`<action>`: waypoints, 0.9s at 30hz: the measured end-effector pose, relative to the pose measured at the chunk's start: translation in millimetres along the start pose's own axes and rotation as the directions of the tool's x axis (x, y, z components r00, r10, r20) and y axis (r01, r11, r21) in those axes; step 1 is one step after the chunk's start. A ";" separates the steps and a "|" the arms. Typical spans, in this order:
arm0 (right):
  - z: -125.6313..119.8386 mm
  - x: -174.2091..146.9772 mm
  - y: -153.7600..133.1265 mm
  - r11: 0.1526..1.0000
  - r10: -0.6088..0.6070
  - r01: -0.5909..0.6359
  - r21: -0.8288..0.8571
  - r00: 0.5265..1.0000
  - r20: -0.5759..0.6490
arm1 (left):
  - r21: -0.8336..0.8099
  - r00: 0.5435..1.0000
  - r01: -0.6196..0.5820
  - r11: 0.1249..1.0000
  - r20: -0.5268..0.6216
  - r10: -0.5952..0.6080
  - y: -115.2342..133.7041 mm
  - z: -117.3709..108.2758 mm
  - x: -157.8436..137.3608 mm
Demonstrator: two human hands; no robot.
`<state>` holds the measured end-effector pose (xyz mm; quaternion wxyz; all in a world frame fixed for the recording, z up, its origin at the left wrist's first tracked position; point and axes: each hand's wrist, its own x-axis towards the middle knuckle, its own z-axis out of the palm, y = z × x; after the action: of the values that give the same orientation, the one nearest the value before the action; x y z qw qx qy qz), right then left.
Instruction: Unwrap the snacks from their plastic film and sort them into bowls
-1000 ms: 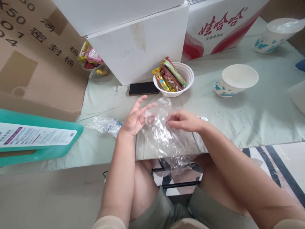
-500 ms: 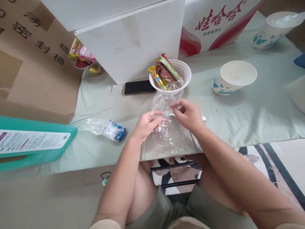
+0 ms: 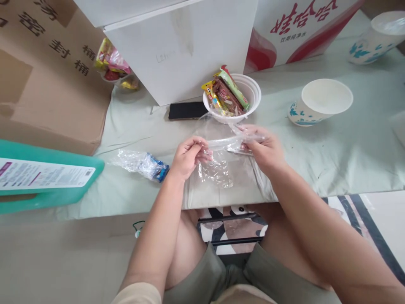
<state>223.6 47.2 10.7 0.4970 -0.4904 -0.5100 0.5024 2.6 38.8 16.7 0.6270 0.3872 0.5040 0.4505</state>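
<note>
A clear plastic bag [image 3: 218,169] is stretched between my hands above the front edge of the table. My left hand [image 3: 190,158] pinches its left side; a small pinkish-red item shows by the fingertips, too small to name. Pulling the bag's upper edge out to the right is my right hand [image 3: 264,150], slightly blurred. Under the right fingers lies a thin white stick-like thing [image 3: 239,151], partly covered. Just beyond the bag stands a white plastic bowl [image 3: 255,99] with wrapped snacks [image 3: 226,93] in it.
A black phone [image 3: 186,110] lies beside the bowl. Left of my hands is a blue packet in clear wrap [image 3: 142,165], then a green jug [image 3: 98,166]. A paper cup [image 3: 325,101] stands right. Cardboard [image 3: 47,93] and white boxes [image 3: 190,55] line the back.
My right hand has moved right and drawn the bag's edge out with it, so the bag is now spread wider. My left hand has shifted slightly left. The whole view has tilted a little.
</note>
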 end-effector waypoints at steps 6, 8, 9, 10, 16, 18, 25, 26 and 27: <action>-7.3 -1.3 -6.0 0.999 -0.039 0.039 0.003 0.999 -0.010 | -0.077 0.994 -0.104 0.992 -0.037 0.102 0.8 0.4 3.4; -7.1 -1.1 -3.3 0.999 -0.019 0.020 0.049 1.000 -0.018 | -0.055 0.989 -0.136 0.989 -0.073 0.132 -1.3 0.7 5.7; -6.5 -1.1 -1.9 0.998 -0.008 0.009 0.067 1.000 -0.017 | -0.035 0.986 -0.140 0.990 -0.096 0.136 -2.3 1.0 6.8; -5.7 -1.4 -0.6 0.998 0.005 -0.004 0.067 1.000 -0.010 | -0.013 0.984 -0.135 0.991 -0.121 0.132 -2.9 1.4 7.7; -1.0 -3.2 1.3 0.994 0.079 -0.074 -0.075 0.995 0.064 | -0.022 0.983 -0.054 0.998 -0.179 0.049 -1.2 4.7 9.2; -0.4 -2.6 1.5 0.997 0.054 -0.052 -0.051 0.998 0.039 | -0.049 0.983 -0.055 0.997 -0.177 0.045 -0.3 5.0 9.7; 2.5 -3.3 -0.8 0.982 0.190 -0.189 -0.023 0.969 0.155 | -0.244 0.997 -0.015 0.970 -0.075 -0.003 6.1 -1.0 8.7; 3.6 -4.0 -1.3 0.978 0.208 -0.205 -0.036 0.967 0.146 | -0.272 0.999 0.008 0.962 -0.045 -0.021 6.8 -1.7 7.7; 4.8 -4.6 -1.7 0.978 0.207 -0.205 -0.026 0.971 0.119 | -0.284 0.999 0.048 0.958 0.000 -0.050 7.0 -1.9 6.8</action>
<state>218.9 42.5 12.3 0.4072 -0.5128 -0.4889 0.5764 0.1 47.4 21.0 0.6852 0.2789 0.4458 0.5040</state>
